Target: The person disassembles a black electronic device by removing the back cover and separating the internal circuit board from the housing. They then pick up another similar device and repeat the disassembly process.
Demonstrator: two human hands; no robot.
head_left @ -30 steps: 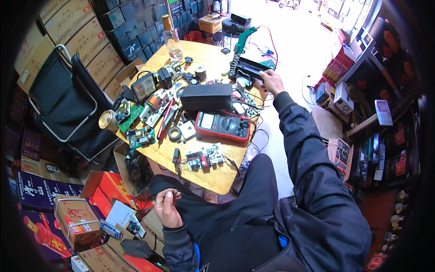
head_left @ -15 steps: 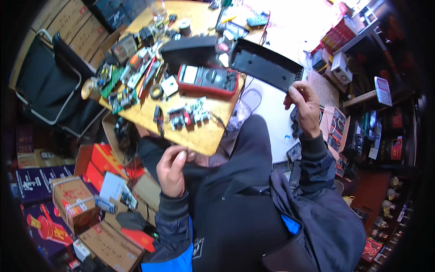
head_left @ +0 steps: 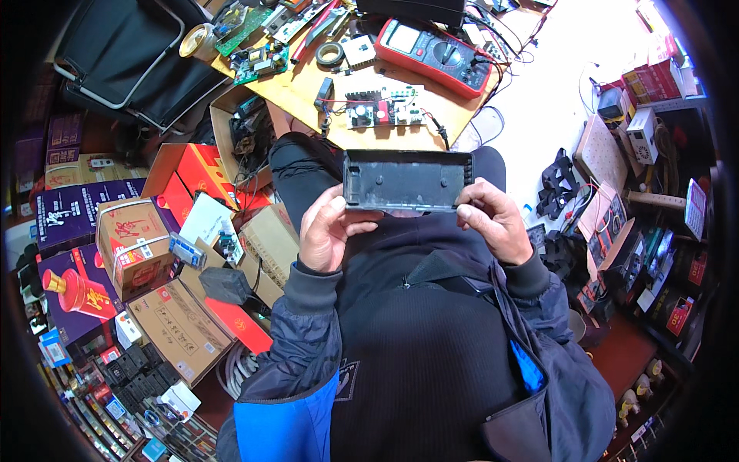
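A shallow black plastic casing half (head_left: 408,182) is held up over my lap, its hollow inside facing me. My left hand (head_left: 327,227) grips its lower left corner with thumb and fingers. At the lower right corner, my right hand (head_left: 494,219) pinches the edge. Just beyond the casing, a circuit board (head_left: 383,108) with wires lies on the yellow wooden table (head_left: 296,100). Behind that board rests a red multimeter (head_left: 435,55), and left of the multimeter are a roll of black tape (head_left: 330,54) and a small white square piece (head_left: 358,51).
Loose green circuit boards (head_left: 258,63) crowd the table's left part. A folding chair (head_left: 127,61) stands at the far left. Cardboard boxes (head_left: 181,327) and an open red box (head_left: 204,177) fill the floor on the left. Shelves with packages and a calculator (head_left: 695,209) line the right.
My right hand has brought the black casing half from beside the table to over my lap. My left hand has risen and taken hold of its left end. The view has shifted.
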